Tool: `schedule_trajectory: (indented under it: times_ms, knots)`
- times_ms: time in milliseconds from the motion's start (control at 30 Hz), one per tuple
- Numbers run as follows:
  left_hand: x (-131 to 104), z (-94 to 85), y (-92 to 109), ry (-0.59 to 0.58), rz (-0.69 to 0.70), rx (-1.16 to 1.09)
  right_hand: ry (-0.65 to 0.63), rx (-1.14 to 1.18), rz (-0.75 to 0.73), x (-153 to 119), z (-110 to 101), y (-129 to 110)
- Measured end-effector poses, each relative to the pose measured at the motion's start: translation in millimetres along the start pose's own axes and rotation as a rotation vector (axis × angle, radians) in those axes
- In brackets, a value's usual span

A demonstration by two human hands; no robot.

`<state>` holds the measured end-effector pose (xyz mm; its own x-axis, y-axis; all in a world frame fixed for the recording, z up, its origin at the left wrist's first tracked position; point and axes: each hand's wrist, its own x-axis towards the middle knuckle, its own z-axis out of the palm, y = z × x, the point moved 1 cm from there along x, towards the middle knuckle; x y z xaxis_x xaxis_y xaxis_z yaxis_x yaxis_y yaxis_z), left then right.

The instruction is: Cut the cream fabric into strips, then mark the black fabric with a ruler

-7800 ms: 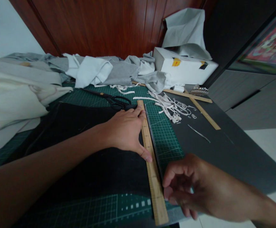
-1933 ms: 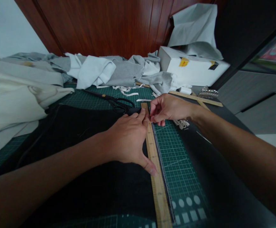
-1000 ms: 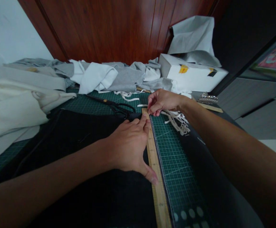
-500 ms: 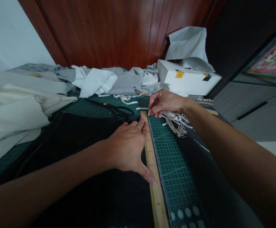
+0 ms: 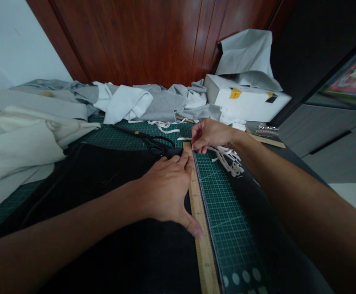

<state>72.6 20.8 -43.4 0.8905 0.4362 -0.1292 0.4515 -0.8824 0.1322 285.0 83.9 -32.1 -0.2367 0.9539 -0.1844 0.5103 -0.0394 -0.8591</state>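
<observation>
A wooden ruler [image 5: 199, 216] lies lengthwise on black fabric [image 5: 128, 253], close to the fabric's stitched right edge. Flat across both rests my left hand [image 5: 170, 188], fingers stretched toward the ruler's far end and thumb spread out on its lower part. My right hand [image 5: 210, 134] is closed in a pinch at the far end of the ruler, by the fabric's edge. Whatever its fingertips hold is too small to make out. Black-handled scissors [image 5: 157, 143] lie just beyond my left fingers. Beside my right hand is a bundle of white cords [image 5: 229, 159].
A green cutting mat [image 5: 223, 204] lies under the fabric. Cream cloth [image 5: 27, 139] is piled at left, and grey and white cloths [image 5: 162, 102] line the back by a wooden panel [image 5: 128, 41]. A white box [image 5: 245, 98] stands at the back right.
The view has shifted slightly. My right hand stays at the ruler's far end, its wrist a little lower. My left hand keeps its place on the ruler.
</observation>
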Motion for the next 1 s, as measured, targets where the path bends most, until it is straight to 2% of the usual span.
schedule_trajectory:
  times_ms: [133,233,467,700,1000]
  knots:
    - [0,-0.7,0,-0.01,0.003,-0.008,0.205,0.028,-0.066,9,-7,6]
    - [-1,-0.5,-1,-0.024,-0.003,-0.008,0.279,0.053,-0.1,3,-10,5]
    - [-1,-0.7,0,-0.015,-0.002,-0.007,0.145,0.069,-0.023,-22,0,-6]
    - [-1,-1.7,0,-0.014,-0.007,-0.026,0.239,0.171,0.019,-39,6,-3]
    - [-2,-3.6,4,-0.027,-0.017,-0.023,0.221,0.307,0.114,-106,34,3]
